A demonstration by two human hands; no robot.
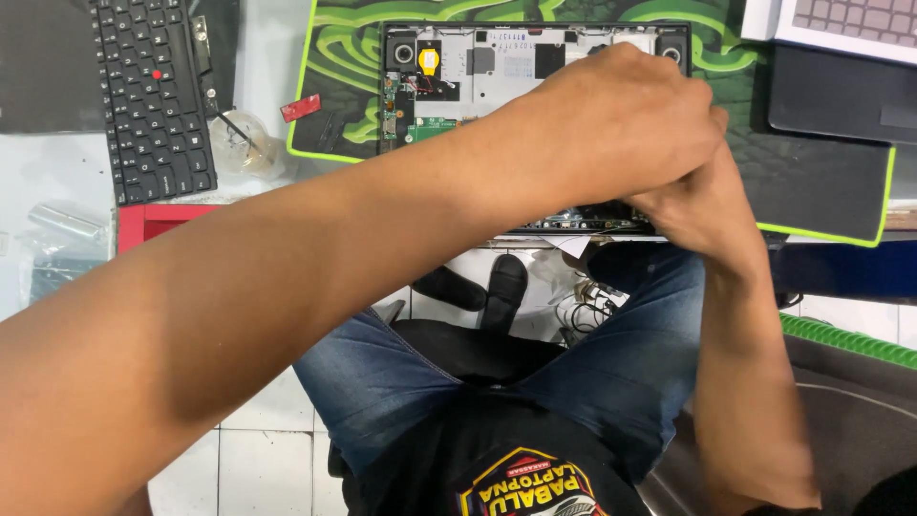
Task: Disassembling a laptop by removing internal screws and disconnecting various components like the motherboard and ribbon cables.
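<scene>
Green-patterned mat (334,57) carries an opened laptop chassis (497,67), its boards and yellow coin cell exposed, at the desk's near edge. Left hand (621,119) is curled closed over the chassis's near right part, overlapping the right hand (702,205); what either grips cannot be told. Detached black keyboard (153,96) lies well left.

**Even indoor light, motion blur on the hands**

The scene is evenly and brightly lit, seemingly from overhead, with soft, weak shadows. The pale tabletop (38,172) at left is slightly washed out. The left hand (621,124) and right hand (702,205) are smeared, probably by motion. The near forearm looks soft, while the opened laptop chassis (497,67) stays reasonably sharp.
</scene>
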